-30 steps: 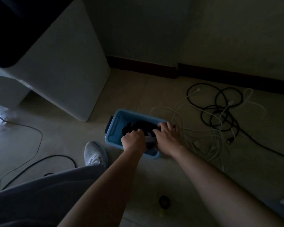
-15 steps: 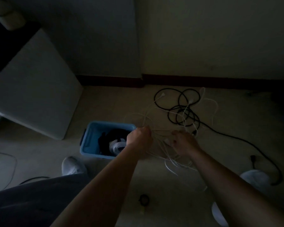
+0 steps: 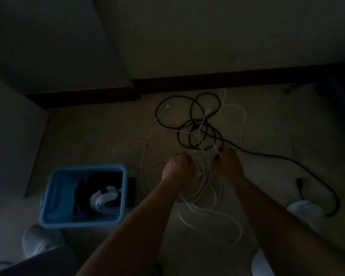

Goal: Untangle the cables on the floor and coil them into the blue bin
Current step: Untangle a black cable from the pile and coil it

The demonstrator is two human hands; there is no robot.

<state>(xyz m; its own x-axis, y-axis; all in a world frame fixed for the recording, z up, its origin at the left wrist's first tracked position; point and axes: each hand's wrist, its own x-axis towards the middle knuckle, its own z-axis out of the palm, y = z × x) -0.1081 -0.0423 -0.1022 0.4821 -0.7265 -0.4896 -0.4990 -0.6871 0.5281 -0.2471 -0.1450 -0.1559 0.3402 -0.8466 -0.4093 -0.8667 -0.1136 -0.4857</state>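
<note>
Open room: bare beige floor beyond rectangular blue plastic bin.
Left hand: grip curled round thin white cables.
Right hand: grip pinching them beside looped black cable.

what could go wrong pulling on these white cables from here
The white cables that the left hand and right hand hold weave through the black cable loops; pulling may tighten knots or drag it along. Loose strands trail near the right shoe and could snag underfoot.

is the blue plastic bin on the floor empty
No, the blue plastic bin holds a coiled white cable with a dark bundle beside it.
</note>
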